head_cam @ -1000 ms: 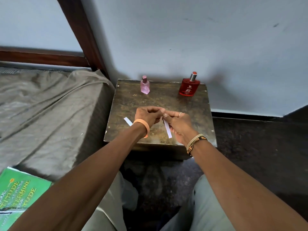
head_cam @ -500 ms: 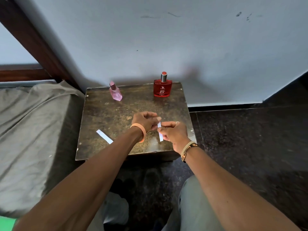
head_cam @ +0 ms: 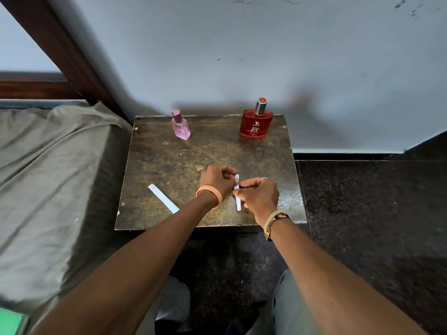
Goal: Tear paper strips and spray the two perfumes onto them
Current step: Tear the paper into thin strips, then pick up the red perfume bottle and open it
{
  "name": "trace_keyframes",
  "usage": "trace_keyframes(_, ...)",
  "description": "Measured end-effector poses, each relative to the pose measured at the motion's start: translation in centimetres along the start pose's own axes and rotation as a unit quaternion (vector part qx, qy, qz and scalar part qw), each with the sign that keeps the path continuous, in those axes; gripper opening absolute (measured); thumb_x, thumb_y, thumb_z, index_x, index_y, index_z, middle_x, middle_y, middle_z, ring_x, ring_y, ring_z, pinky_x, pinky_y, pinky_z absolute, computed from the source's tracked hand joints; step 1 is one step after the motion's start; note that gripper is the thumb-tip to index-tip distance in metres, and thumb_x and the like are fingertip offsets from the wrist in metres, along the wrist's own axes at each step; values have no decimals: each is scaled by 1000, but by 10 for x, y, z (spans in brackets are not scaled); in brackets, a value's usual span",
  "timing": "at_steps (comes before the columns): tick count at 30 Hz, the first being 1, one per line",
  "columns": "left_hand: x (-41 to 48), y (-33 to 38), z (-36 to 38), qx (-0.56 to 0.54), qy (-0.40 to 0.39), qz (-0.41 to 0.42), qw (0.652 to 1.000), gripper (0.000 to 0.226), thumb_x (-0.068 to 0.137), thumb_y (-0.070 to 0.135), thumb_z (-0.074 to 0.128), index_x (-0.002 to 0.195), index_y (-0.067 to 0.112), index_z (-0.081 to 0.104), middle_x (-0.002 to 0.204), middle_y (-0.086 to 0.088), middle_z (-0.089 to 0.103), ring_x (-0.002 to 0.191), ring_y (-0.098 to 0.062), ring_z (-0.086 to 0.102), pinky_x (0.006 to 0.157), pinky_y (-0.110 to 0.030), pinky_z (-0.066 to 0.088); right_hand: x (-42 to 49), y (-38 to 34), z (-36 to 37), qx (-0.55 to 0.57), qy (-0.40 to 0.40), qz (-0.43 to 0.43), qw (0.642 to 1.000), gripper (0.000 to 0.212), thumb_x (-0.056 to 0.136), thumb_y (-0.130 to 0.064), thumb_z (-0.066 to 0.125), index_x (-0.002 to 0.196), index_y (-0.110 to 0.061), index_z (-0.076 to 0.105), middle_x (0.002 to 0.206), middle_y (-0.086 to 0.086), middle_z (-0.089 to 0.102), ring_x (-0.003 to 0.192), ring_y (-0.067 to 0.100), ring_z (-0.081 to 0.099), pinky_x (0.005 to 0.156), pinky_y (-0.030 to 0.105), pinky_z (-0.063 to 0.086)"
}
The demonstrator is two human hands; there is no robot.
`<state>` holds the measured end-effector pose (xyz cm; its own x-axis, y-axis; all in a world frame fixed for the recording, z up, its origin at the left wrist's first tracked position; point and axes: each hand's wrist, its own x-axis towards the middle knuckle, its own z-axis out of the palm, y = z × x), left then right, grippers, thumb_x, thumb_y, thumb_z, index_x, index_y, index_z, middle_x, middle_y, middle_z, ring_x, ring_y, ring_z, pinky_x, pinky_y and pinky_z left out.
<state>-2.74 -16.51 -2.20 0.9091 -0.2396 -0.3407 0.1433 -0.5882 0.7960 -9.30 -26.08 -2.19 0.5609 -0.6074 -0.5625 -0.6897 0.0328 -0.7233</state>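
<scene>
While upright, red bottle (head_cam: pixel 256 124), liquid-filled

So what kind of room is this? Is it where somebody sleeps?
Probably a bedroom. A bed with a grey sheet and a dark wooden frame sits on the left, and right beside it is a small worn table against the wall, holding two perfume bottles like a bedside stand.

White paper strip (head_cam: pixel 238 192) between hands; pink bottle (head_cam: pixel 181 126), red bottle (head_cam: pixel 256 122) upright.
</scene>
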Motion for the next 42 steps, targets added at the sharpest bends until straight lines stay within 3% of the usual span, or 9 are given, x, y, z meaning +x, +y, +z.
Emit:
trace_keyframes(4,-3,1,2,37,11,35,999,18,73,11,78,89,16,72,77,2,70,72,-9,65,75,-22,53,-3,0,1,0,12,-4,1000,22,62,-9,90,70,-17,72,70,-2,74,68,15,73,63,36,62)
trace_keyframes(9,-10,0,-5,61,27,47,997,23,74,15,76,97,18,70,80,5,66,75,-13,63,77,-26,53,-10,-3,-9,15,10,-7,1000,20,68,-4,87,76,-14,71,75,1,74,64,10,70,48,17,50)
trace_keyframes(15,-19,0,-32,84,63,49,993,19,78,14,70,96,20,70,81,10,67,80,-13,65,84,-29,52,-14,0,-30,13,64,-21,998,28,72,-8,84,89,-21,67,80,-3,71,77,16,71,74,40,61)
trace_keyframes(22,6,42,-42,90,90,103,986,20,80,18,72,99,19,69,90,4,70,84,-14,65,85,-33,54,3,-47,-42,-33,92,-128,987,51,77,-13,80,123,-18,58,111,0,63,99,17,63,87,36,57)
trace_keyframes(27,45,80,-34,104,81,121,984,35,78,20,73,112,15,63,104,-2,69,96,-22,63,90,-38,51,34,-91,-44,-102,109,-219,964,58,77,-16,79,129,-17,54,119,0,60,108,20,60,94,38,51)
trace_keyframes(33,84,107,-19,202,19,131,970,63,81,13,70,138,9,42,132,-14,56,123,-30,51,103,-38,40,75,-119,-37,-141,62,-209,966,81,79,-7,77,149,-18,36,145,5,49,131,24,49,110,41,41)
trace_keyframes(35,91,108,-15,209,-3,135,968,62,82,10,68,138,10,41,131,-14,57,122,-32,52,102,-39,41,81,-123,-35,-143,44,-208,967,74,80,-5,77,145,-18,44,138,5,56,127,23,53,107,38,43)
trace_keyframes(38,97,105,-12,194,-15,152,969,47,80,6,65,125,13,57,119,-10,65,112,-30,59,94,-36,47,83,-123,-35,-163,45,-222,960,43,81,-7,77,120,-20,65,115,3,68,110,25,62,98,37,49)
trace_keyframes(42,95,98,-12,176,1,162,971,38,81,2,63,117,15,64,115,-6,68,109,-26,61,93,-35,48,79,-116,-37,-177,53,-237,954,32,81,-7,77,110,-18,68,110,5,70,103,24,64,94,35,49)
